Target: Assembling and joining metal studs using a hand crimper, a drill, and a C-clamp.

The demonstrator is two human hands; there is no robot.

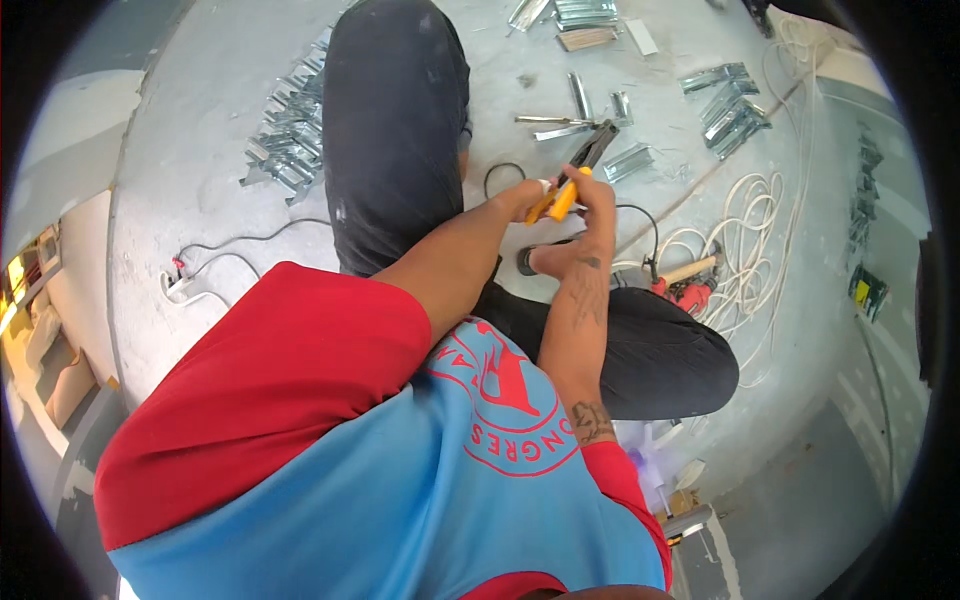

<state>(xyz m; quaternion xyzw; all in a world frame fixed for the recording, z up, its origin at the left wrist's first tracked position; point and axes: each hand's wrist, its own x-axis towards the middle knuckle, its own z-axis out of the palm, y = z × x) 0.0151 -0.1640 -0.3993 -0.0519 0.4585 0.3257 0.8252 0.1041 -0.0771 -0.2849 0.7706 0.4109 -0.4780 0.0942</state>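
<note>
A pair of snips with yellow handles and long dark jaws point(592, 150) is in front of me, jaws pointing away and to the right. My left hand point(523, 198) is closed at the left handle, with something white around a finger. Around the other handle my right hand point(592, 200) is closed too. Just past the jaws lie a short metal channel piece point(629, 161) and another upright-looking piece point(579, 96). Thin metal strips point(560, 130) are on the floor beside the jaw tips. Whether anything sits between the jaws cannot be made out.
Many cut metal pieces point(290, 130) lie in a row at left. More metal pieces point(728, 110) are heaped at far right. A coiled white cable point(752, 240) spreads at right, near a wooden-handled hammer point(690, 270) and a red power tool point(690, 296). My bent knee point(395, 120) rises at left.
</note>
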